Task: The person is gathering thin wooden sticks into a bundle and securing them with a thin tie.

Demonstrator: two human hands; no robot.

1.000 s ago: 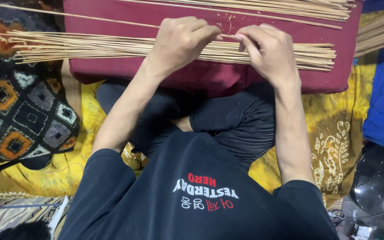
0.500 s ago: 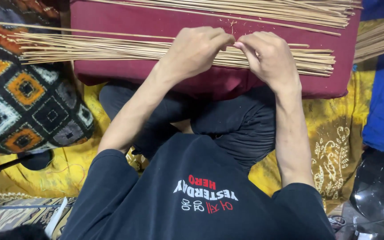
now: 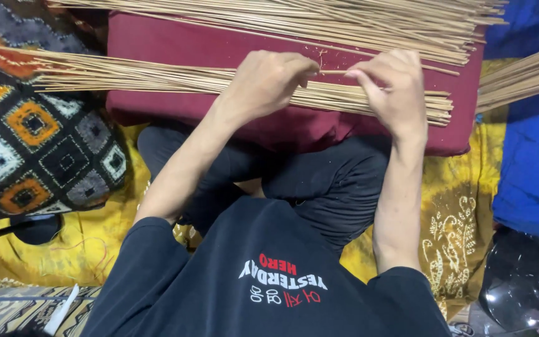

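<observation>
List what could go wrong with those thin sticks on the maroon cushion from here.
1. The left hand and right hand pinch one thin pale wooden stick between them; bending it could snap it.
2. The near bundle of thin sticks overhangs the maroon cushion on the left, so a nudge might slide sticks off.
3. Splintered ends could prick bare fingertips.

A black short-sleeved cotton T-shirt (image 3: 263,274) carries white and red printed lettering. Black fabric trousers (image 3: 325,181) cover the legs. Forearms are bare.
</observation>
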